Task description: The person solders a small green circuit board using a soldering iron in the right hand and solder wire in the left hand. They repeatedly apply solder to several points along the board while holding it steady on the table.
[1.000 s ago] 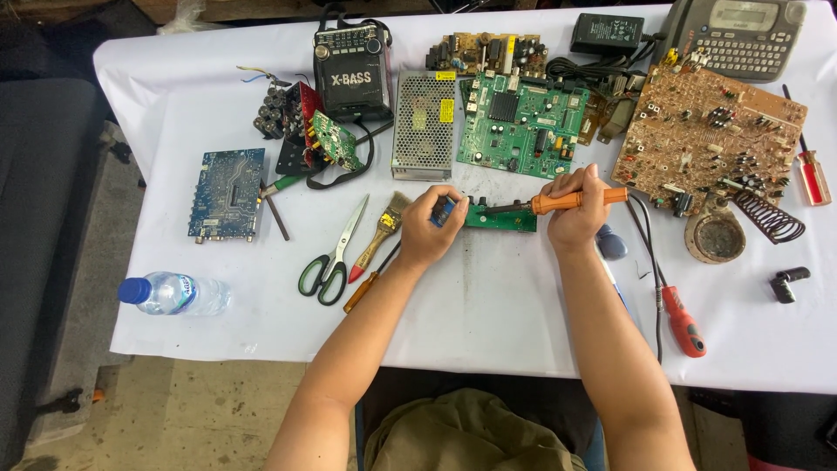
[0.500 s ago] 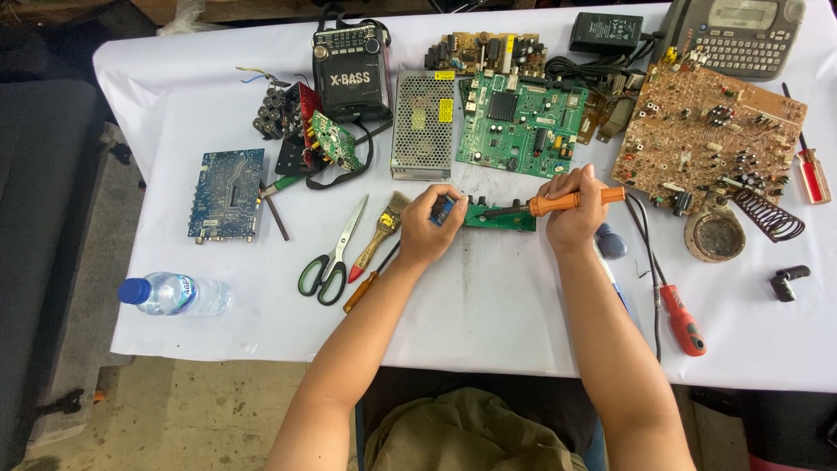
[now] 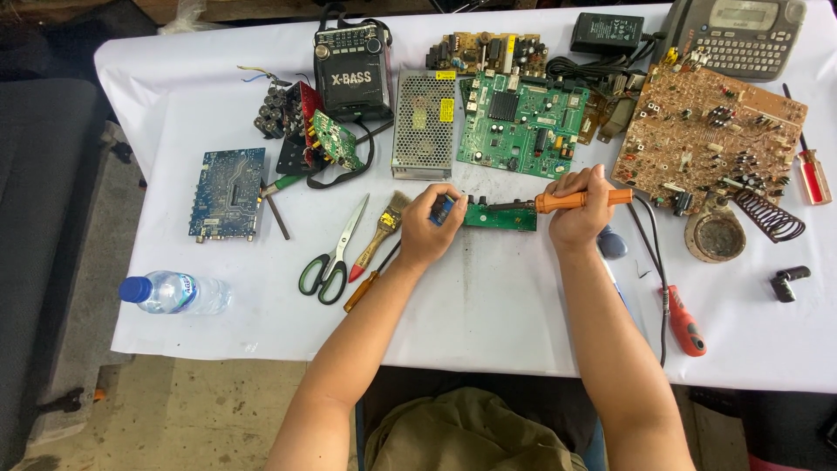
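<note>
An orange-handled soldering iron [image 3: 582,201] is gripped in the right hand [image 3: 577,216], fingers wrapped round the handle, tip laid over a small green circuit board [image 3: 500,217] on the white-covered desk [image 3: 488,305]. The board's left end is pinched by the left hand [image 3: 430,225], together with a small blue part [image 3: 445,209]. Scissors [image 3: 334,255] and a paintbrush [image 3: 380,234] lie just left of it; a large green board [image 3: 523,125] sits behind

Bare bench [image 3: 488,296] lies open between the forearms; scissors [image 3: 333,253] and brush [image 3: 381,228] crowd the left, boards [image 3: 521,122] block behind.
</note>
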